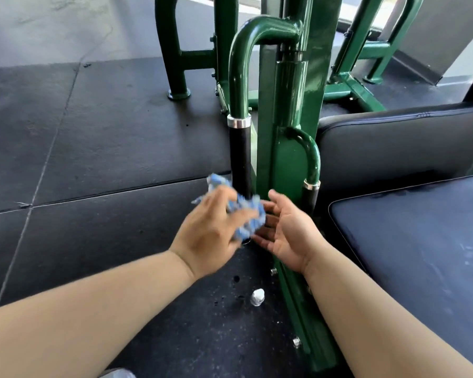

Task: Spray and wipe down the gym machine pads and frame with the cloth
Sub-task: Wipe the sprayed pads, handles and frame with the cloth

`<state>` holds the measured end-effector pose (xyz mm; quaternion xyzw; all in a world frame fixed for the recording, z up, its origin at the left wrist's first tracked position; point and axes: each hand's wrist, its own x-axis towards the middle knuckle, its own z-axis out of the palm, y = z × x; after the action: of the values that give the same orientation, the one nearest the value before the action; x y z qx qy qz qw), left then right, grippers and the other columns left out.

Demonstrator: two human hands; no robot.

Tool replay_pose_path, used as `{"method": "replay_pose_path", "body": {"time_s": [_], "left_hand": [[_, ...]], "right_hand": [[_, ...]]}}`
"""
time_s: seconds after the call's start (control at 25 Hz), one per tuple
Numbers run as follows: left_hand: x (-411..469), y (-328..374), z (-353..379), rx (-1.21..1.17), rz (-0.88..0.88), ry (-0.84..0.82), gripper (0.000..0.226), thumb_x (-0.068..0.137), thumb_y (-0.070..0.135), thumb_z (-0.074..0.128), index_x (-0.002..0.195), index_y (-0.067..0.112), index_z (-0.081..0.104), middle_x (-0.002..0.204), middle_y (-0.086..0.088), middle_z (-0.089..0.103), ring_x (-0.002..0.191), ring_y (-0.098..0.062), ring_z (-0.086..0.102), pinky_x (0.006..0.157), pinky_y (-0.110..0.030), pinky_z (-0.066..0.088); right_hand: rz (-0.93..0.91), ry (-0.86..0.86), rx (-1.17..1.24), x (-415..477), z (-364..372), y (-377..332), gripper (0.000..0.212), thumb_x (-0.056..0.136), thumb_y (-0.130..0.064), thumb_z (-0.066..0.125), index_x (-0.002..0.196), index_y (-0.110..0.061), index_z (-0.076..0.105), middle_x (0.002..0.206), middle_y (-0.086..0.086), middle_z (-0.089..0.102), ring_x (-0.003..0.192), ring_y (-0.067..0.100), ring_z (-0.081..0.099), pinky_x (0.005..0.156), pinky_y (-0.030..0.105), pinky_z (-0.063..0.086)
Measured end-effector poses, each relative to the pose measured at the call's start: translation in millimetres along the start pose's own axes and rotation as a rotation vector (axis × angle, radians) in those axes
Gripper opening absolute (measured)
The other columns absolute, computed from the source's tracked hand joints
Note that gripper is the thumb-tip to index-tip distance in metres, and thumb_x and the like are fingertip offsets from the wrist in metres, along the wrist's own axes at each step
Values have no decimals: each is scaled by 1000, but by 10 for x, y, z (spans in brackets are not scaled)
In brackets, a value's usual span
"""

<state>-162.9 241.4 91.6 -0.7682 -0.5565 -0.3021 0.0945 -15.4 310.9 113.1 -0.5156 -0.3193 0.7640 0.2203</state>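
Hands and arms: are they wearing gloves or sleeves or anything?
No. The left hand and right hand are bare: no gloves, and no rings, watch or bands show. The left forearm and right forearm are bare too, with no sleeve in view. The left hand is blurred, so tiny details are unclear.

Two hands: left hand, right hand. One cloth, blue. One small bottle, white cap. Two dark pads: back pad, seat pad. Two black grips: long grip, short grip. Two chrome collars: upper collar, lower collar.
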Motion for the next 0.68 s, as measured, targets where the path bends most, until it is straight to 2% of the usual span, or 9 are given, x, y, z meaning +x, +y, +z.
{"method": "replay_pose_path", "body": {"time_s": [0.08, 0.16, 0.24, 0.28, 0.4, 0.48, 0.52, 0.6, 0.68], "left_hand": [[-208, 17, 12, 37, 56, -96, 49, 72, 28, 50, 119, 18, 59, 105, -5, 41, 92, -22, 46, 78, -38, 54], [-208, 55, -22, -31, -9, -72, 58, 73, 20, 45, 131, 16, 46, 112, -4, 44, 100, -22, 49, 88, -40, 50], [-71, 181, -75, -210, -45, -19, 53, 75, 11, 44, 128, 13, 40, 122, -5, 45, 108, -23, 50, 93, -36, 46], [11, 273, -110, -289, -53, 4, 47, 76, 11, 46, 123, 13, 40, 126, -6, 43, 111, -23, 51, 90, -34, 47], [87, 276, -208, -314, 55, 51, 46, 75, 18, 54, 118, 11, 39, 134, -16, 37, 117, -28, 50, 90, -33, 49], [39, 42, -292, -169, 79, 74, 50, 75, 23, 55, 121, 10, 41, 132, -17, 41, 115, -28, 51, 96, -35, 44], [20, -87, -320, -146, -5, 108, 47, 78, 26, 54, 121, 12, 43, 128, -13, 45, 108, -25, 54, 94, -36, 45], [58, -246, -347, -286, -348, 197, 35, 84, 32, 48, 118, 23, 47, 115, -2, 55, 89, -18, 58, 83, -37, 49], [202, -246, -325, -603, -667, 219, 25, 84, 36, 46, 109, 39, 48, 106, 9, 60, 82, -16, 61, 78, -39, 51]], "right_hand": [[118, -11, -217, -59, -61, 36, 42, 91, -53, 48, 101, -14, 63, 96, 8, 67, 85, 23, 63, 84, 37, 49], [301, -112, -332, -104, -227, 13, 64, 83, -66, 49, 110, -10, 63, 109, 13, 66, 93, 30, 66, 79, 38, 55], [363, -347, -224, -170, -365, -72, 78, 73, -72, 54, 112, -6, 67, 107, 15, 68, 91, 32, 70, 64, 32, 60], [322, -450, -137, -224, -389, -128, 71, 69, -67, 63, 107, -7, 71, 101, 13, 71, 85, 29, 71, 58, 27, 59], [71, -448, -42, -275, -373, -312, 37, 63, -25, 84, 96, -11, 73, 81, 7, 71, 63, 13, 68, 49, 17, 54], [-191, -272, 22, -257, -337, -494, 31, 74, -4, 70, 102, -13, 61, 73, 5, 65, 54, 10, 60, 45, 17, 49], [-359, -196, 92, -275, -279, -595, 29, 80, 3, 59, 103, -14, 56, 71, 4, 62, 54, 10, 58, 46, 18, 48], [-661, -160, 130, -305, -39, -673, 35, 83, 9, 53, 104, -19, 57, 82, 0, 64, 68, 11, 61, 63, 23, 54], [-887, -67, -191, -361, 297, -547, 42, 82, 6, 60, 104, -29, 57, 89, -9, 67, 81, 6, 63, 78, 24, 53]]}}
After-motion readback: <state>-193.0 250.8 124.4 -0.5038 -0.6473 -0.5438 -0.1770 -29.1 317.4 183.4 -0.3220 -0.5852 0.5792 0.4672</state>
